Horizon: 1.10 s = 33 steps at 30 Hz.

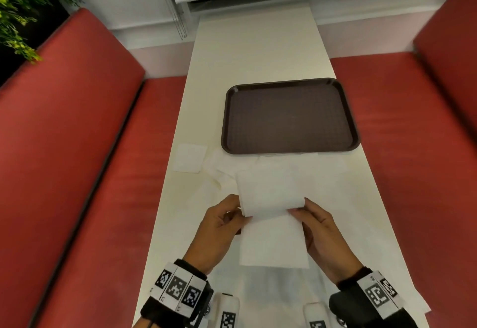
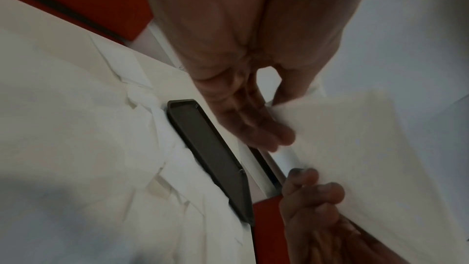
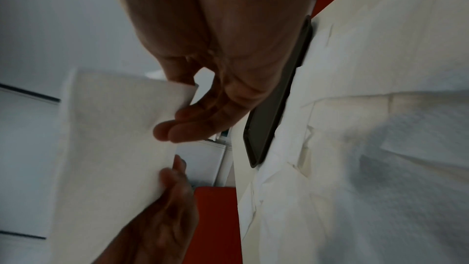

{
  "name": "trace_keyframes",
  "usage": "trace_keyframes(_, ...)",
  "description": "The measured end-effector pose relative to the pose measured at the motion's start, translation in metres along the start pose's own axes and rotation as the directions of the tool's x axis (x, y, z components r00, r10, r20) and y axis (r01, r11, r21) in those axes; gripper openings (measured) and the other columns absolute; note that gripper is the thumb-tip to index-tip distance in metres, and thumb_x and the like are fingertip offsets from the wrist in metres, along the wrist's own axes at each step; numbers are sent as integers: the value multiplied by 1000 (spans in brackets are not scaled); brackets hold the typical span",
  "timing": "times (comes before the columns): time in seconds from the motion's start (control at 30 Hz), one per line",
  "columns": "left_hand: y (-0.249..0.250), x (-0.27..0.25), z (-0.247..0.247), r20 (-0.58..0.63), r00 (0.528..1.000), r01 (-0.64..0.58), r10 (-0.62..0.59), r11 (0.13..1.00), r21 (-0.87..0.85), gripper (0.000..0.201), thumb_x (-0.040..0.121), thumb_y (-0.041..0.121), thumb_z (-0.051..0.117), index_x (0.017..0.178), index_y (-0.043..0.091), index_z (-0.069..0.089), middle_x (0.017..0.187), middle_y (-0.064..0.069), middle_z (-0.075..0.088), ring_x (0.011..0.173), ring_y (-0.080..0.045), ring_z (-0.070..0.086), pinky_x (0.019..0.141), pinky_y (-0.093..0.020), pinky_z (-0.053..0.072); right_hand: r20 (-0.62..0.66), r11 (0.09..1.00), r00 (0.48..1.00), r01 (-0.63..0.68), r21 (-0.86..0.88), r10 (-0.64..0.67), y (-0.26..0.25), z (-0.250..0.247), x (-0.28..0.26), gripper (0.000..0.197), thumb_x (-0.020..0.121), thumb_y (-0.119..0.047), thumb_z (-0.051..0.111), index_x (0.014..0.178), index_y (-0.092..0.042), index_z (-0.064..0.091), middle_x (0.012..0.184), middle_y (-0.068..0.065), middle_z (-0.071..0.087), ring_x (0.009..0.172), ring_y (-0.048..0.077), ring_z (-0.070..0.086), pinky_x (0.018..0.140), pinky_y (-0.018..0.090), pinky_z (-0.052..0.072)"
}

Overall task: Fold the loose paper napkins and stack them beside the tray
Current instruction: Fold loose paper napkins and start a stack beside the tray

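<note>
You are holding one white paper napkin (image 1: 268, 198) above the near half of the worktop (image 1: 255, 51), with both hands working its side edges. Your left hand (image 1: 222, 229) is pinching the napkin's left edge between thumb and fingers; the left wrist view is showing the thumb on one face and the fingers (image 2: 256, 127) on the other. Your right hand (image 1: 322, 229) is pinching the right edge in the same manner, with its fingers (image 3: 193, 125) lying along the sheet. The napkin is bending across its middle: the far part is standing up and away from you, and the near part is hanging down toward the worktop.

Beyond your hands, loose napkins (image 1: 296, 173) are lying spread and overlapping on the worktop, and they are reaching up to the near rim of the dark brown tray (image 1: 289, 114). In the right wrist view their far edges are sitting against that rim. The tray is lying flat, toward the right side of the worktop, with its right rim at the worktop's edge. A small folded napkin (image 1: 189, 157) is lying flat on the worktop just off the tray's near left corner, apart from the tray. Red bench seats (image 1: 85, 173) are flanking the worktop on both sides.
</note>
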<state>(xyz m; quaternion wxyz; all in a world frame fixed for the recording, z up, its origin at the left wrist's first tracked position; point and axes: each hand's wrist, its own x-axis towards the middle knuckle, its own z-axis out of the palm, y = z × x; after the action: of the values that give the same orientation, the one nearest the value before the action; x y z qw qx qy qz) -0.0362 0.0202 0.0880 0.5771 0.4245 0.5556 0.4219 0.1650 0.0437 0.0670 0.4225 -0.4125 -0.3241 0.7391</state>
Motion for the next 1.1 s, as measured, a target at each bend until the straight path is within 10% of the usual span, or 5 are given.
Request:
trace_keyframes(0.23,1,-3,-3,1,996,85,-86,986,-145,43,96,-8,32,83,12,68,124,-7,69,107,-36,61,79,-38,42,61,993,996,73,-90,-68,5,-8,3,41,81,-29,43,86,-5,76,99,2,66,90,18,62,71,25,49)
trace_keyframes(0.37,4,-3,-1,-2,989,147,-150,969,-199,14,96,18,57,109,14,58,110,-7,73,79,-23,63,60,-28,46,43,944,987,160,-289,-155,1,0,1,15,94,-12,61,89,-9,75,100,-1,68,90,11,65,72,18,47)
trace_keyframes(0.57,-4,-2,6,-73,975,200,-209,973,-114,28,95,20,64,123,15,60,115,-10,73,107,-27,70,94,-54,55,-74,930,985,123,-346,-157,12,13,6,28,89,-17,69,115,-24,64,108,-10,70,96,11,70,74,26,59)
trace_keyframes(0.93,-21,3,-15,-6,980,196,-197,978,-68,33,90,29,74,122,21,71,123,-1,72,116,-23,67,102,-49,50,-27,916,988,129,-381,-150,31,38,28,19,94,-20,58,112,-18,52,98,-17,64,87,5,66,70,25,56)
trace_keyframes(1.1,-12,51,-86,-214,954,223,-212,974,29,20,87,28,75,100,13,76,100,0,78,97,-20,74,87,-37,58,-109,934,989,52,-353,-97,38,43,47,23,90,-31,55,113,-29,56,92,5,59,61,22,63,56,35,54)
